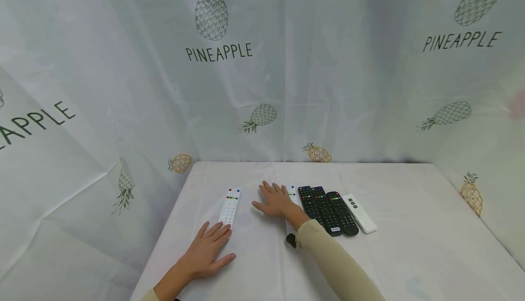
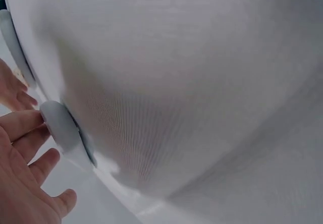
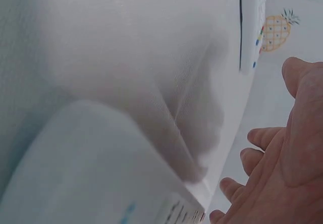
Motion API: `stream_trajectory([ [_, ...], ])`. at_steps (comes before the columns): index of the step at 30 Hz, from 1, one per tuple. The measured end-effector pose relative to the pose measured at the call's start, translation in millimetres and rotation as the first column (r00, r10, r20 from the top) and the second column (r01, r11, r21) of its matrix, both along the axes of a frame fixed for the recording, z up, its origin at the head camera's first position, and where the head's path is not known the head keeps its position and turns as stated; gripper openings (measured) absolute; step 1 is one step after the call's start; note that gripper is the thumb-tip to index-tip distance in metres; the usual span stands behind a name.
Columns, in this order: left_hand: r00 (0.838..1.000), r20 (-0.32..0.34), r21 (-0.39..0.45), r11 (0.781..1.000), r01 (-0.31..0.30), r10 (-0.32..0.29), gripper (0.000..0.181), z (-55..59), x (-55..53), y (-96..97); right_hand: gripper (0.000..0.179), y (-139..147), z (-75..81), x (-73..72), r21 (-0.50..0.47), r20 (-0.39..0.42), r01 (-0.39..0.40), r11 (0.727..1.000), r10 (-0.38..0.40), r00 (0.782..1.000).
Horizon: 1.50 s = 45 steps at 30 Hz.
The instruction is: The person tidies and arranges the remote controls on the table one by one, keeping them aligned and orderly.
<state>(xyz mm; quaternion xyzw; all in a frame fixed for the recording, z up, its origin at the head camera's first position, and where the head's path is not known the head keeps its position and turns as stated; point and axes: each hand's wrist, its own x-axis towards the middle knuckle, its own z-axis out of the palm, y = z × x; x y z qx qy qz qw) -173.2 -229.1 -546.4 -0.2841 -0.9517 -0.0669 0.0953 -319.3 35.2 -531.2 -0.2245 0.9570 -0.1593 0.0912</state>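
A white remote control [image 1: 230,204] with coloured buttons lies at the left of the table. The fingertips of my left hand [image 1: 208,254] rest at its near end, fingers spread and nearly straight. The left wrist view shows those fingers [image 2: 22,125] beside the remote's rounded end [image 2: 60,125]. My right hand [image 1: 276,201], fingers spread, is over the table between that remote and a second white remote [image 1: 292,191]. The right forearm partly hides this second one. In the right wrist view, the right hand [image 3: 282,153] holds nothing, and a white remote [image 3: 101,163] fills the near corner.
Right of the second white remote lie several black remotes [image 1: 342,214] side by side, then a plain white remote [image 1: 361,213] with few buttons. A small black object [image 1: 291,240] shows by the right sleeve. A pineapple-print cloth [image 1: 336,87] hangs behind the white-covered table [image 1: 410,237].
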Motion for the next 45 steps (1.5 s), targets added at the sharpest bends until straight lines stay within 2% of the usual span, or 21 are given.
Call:
stream_trajectory([
  [5,1.0,-0.008,0.004,1.0,0.005,-0.005,0.071,-4.0,0.2,4.0,0.081,7.3,-0.3,-0.7,-0.011,-0.001,0.002,1.0,-0.002,1.0],
  [11,0.999,-0.043,0.012,1.0,0.006,-0.006,0.069,-2.3,1.9,5.8,0.083,21.4,4.2,-3.7,-0.037,-0.016,-0.003,0.999,0.003,1.0],
  [15,0.994,-0.09,0.036,0.997,0.063,-0.06,0.068,3.1,0.6,12.4,0.082,36.1,9.9,-7.4,-0.037,-0.039,0.023,0.999,-0.025,0.999],
  [18,0.989,-0.1,0.035,0.993,0.113,-0.109,0.069,12.5,-1.5,25.5,0.082,47.3,15.1,-9.4,-0.022,-0.052,0.048,0.999,-0.049,0.997],
  [24,0.981,-0.004,-0.042,0.98,0.196,-0.196,0.078,27.7,-8.7,63.6,0.083,66.2,20.1,-10.0,-0.027,-0.049,0.082,0.996,-0.083,0.995],
  [29,0.958,0.05,-0.094,0.953,0.287,-0.283,0.082,32.7,-13.7,99.1,0.082,76.8,17.9,-7.4,-0.01,-0.042,0.099,0.995,-0.099,0.994],
  [33,0.939,0.105,-0.125,0.933,0.338,-0.327,0.085,30.4,-15.0,122.0,0.081,81.0,13.4,-4.5,-0.018,-0.046,0.091,0.996,-0.091,0.995],
  [37,0.932,0.131,-0.169,0.919,0.357,-0.338,0.088,27.5,-14.4,136.2,0.079,83.1,7.6,-2.5,-0.015,-0.058,0.084,0.996,-0.085,0.995],
  [45,0.932,0.21,-0.185,0.924,0.335,-0.296,0.089,25.3,-17.0,150.8,0.079,85.9,0.9,-2.3,0.012,-0.054,0.069,0.998,-0.069,0.996],
])
